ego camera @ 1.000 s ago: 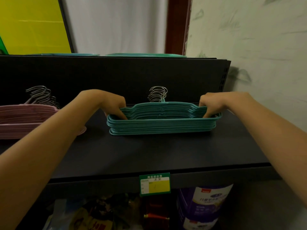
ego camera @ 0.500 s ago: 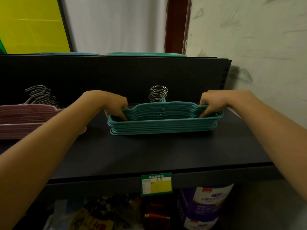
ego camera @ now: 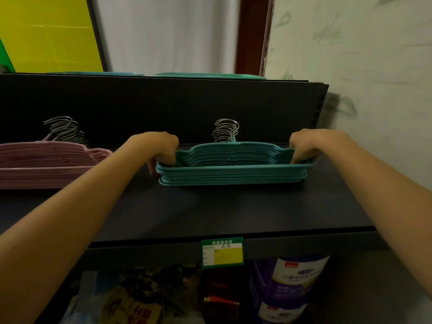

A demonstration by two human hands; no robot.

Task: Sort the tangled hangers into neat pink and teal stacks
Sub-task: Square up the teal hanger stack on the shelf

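Yellow panel (ego camera: 46, 31): high on the back wall, up and to the left of the left grip.
Pink stack (ego camera: 46, 164): a flat pile of pink hangers lying on the shelf, to the left of the left grip and partly crossed by that forearm. Its far left end runs out of view.
Pink stack hooks (ego camera: 65, 132): a fan of metal hooks rising at the back of the pile, loosely spread, against the dark back panel (ego camera: 163, 106).
Packets (ego camera: 140, 295): on the level below the shelf, beneath the left forearm. They are dim, and I cannot tell what they are.
Left grip (ego camera: 161, 148): knuckles up, fingers curled down and clamped over the left end of the teal stack. The fingertips are tucked in among the hangers, out of sight.
Shelf (ego camera: 210, 211): dark and flat, carrying both piles. Its front edge lies nearer the viewer than either grip.
Price tag (ego camera: 222, 252): green with a yellow patch, clipped to the shelf's front edge, below the gap between the two grips.
Teal stack hooks (ego camera: 226, 133): metal hooks bunched closely together, standing up behind the pile, midway between the grips.
Teal stack (ego camera: 233, 169): a pile of teal hangers resting on the shelf, spanning from one grip to the other, edges roughly lined up, well apart from the pink stack.
Tin (ego camera: 292, 288): purple and white, on the lower level, below the right grip.
Right grip (ego camera: 306, 146): fingers curled down and clamped on the right end of the teal stack.
Wall (ego camera: 362, 54): pale and smudged, to the right of the right grip.
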